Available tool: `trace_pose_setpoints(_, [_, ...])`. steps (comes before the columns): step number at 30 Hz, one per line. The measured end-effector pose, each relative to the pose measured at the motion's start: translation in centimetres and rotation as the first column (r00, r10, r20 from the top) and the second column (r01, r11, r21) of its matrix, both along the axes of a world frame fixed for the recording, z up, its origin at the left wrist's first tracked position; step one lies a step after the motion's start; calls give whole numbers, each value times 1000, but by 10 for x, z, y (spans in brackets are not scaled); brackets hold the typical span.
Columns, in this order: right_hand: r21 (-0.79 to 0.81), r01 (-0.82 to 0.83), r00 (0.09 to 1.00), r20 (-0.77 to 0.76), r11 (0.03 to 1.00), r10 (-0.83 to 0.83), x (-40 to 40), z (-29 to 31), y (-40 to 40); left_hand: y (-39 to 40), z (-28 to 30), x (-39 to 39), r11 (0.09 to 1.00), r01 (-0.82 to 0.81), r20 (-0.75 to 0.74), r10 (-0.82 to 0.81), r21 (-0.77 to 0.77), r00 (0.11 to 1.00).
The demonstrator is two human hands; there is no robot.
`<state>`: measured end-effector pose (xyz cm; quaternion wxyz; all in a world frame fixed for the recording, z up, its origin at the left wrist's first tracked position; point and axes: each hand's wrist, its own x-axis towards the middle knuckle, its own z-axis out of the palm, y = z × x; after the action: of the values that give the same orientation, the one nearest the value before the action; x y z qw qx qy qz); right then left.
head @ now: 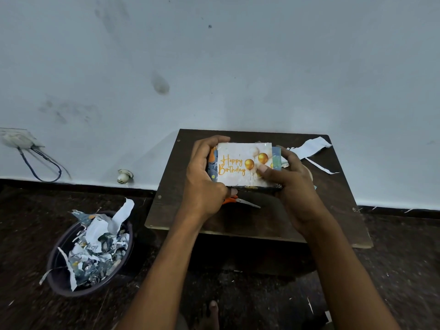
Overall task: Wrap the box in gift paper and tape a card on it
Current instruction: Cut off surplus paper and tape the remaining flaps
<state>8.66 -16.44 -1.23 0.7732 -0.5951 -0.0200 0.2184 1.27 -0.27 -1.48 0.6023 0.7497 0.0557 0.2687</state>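
Head view: single frame, looking down and forward over a low dark table (238, 225) set against a pale wall (214, 67).
Box (276, 154): wrapped in blue patterned gift paper, held over the far middle of the table; only strips of wrap visible at left and right edges and along the near edge.
Card (242, 164): white, "Happy Birthday" in gold script with gold balloons, lying flat on the box top; left, far and near card edges visible, right near corner covered by a thumb.
Left hand (204, 177): fingers curled over the far left corner of the box, thumb at the near edge; gripping the box.
Right hand (292, 177): fingers wrapped round the right side of the box, thumb pressed on the card; gripping box and card together.
Scissors (242, 201): orange handles, blades pointing right, on the table just near of the box, partly hidden by the left hand.
Paper scraps (312, 148): white strips at the far right corner of the table, reaching its right edge.
Open room: bare tabletop along the near edge and near right corner.
Bin (59, 265): dark, round, on the floor left of the table, filled with torn wrapping.
Wall socket (19, 139): far left, cable hanging below.
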Motion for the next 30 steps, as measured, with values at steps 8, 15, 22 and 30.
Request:
trace_pose_setpoints(8, [42, -56, 997, 57, 998, 54, 2, -2, -1, 2, 4, -2, 998, -23, -1, 23, 53, 1000])
trace_pose_setpoints(15, [1, -26, 997, 77, 1000, 26, 3, -2, 3, 8, 1, -6, 986, 129, -115, -141, -106, 983])
trace_pose_setpoints(22, [-13, -31, 997, 76, 999, 32, 5, -5, 9, 11, 3, -3, 885, -68, -230, -45, -460, 972])
trace_pose_setpoints(30, [-64, -135, 984, 112, 989, 142, 2, -7, 16, 23, 2, -1, 763, -230, -283, 64, -604, 957])
